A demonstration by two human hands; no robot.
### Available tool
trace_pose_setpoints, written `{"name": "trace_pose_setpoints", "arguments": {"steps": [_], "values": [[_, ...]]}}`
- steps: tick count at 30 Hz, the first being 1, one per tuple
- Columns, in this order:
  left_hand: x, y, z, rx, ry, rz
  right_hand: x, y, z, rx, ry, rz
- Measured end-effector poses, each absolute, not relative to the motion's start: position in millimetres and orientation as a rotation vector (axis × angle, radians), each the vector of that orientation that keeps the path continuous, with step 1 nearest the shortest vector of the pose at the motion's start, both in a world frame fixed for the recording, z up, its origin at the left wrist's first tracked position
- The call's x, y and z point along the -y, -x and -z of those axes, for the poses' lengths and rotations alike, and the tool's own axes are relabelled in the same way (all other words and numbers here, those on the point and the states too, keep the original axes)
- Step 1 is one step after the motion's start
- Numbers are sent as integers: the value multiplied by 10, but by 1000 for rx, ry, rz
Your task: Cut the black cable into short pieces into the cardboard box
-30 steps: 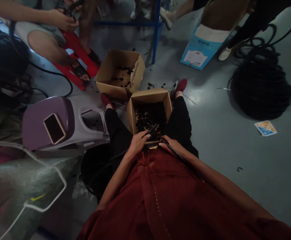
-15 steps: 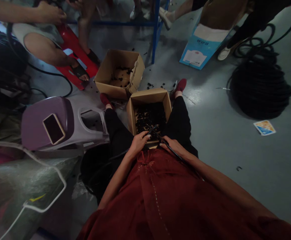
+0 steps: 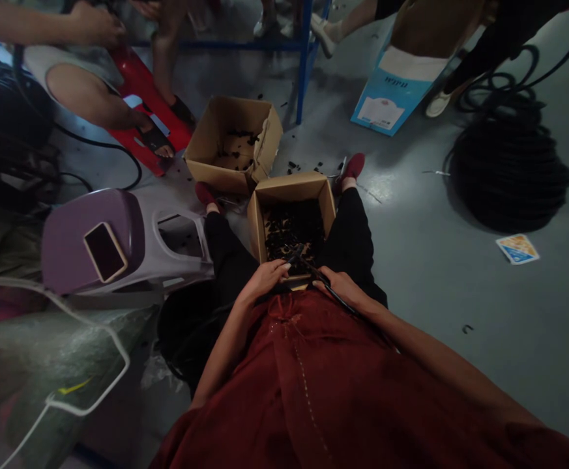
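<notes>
cardboard box (image 3: 257, 225), open at the top, stands on the grey floor (image 3: 431, 273) between the seated person's black-trousered legs and is about half full of small black pieces (image 3: 294, 225). the left hand (image 3: 263, 279) rests at the near rim of this box with its fingers drawn together, pinching a short black piece (image 3: 296, 251) that juts out over the contents. the right hand (image 3: 343, 286) lies just beside it, at the near right corner of the box, closed around a thin black cable (image 3: 335, 296); the cable runs from below the wrist up and left towards the left fingertips, and its tip meets the short piece over the box, though the joint is too dark to make out. the two hands are near each other but not touching. a second cardboard box (image 3: 216, 156), holding only a few black bits, stands just beyond and to the left of the first, their corners almost touching. to the left, a purple stool (image 3: 69, 234) lies on its side with a phone (image 3: 105, 251) resting on it. a large coil of black cable (image 3: 509, 172) sits well apart on the right, with a printed card (image 3: 517, 249) on the floor near it. at the far edge are a blue and white carton (image 3: 386, 98), a blue frame leg (image 3: 306, 65) and, top left, another person's hand (image 3: 93, 26).
</notes>
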State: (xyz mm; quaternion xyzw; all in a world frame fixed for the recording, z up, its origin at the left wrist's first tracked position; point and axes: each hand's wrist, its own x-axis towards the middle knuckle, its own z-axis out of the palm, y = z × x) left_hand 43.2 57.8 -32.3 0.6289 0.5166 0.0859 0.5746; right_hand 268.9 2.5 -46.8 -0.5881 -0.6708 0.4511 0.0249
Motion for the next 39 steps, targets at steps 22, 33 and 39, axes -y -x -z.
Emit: {"name": "trace_pose_setpoints", "arguments": {"steps": [22,33,39], "values": [[-464,-541,282,-1218,-1539,-180,-125,-2728,496,1515,1778,-1512],[-386,-760,295,-1081,-1684,-66,-170,-2549,401,1087,1491,-1689],[-390,-696,216,-1130,-1767,-61,-232,-2570,337,1044,1493,-1609]]}}
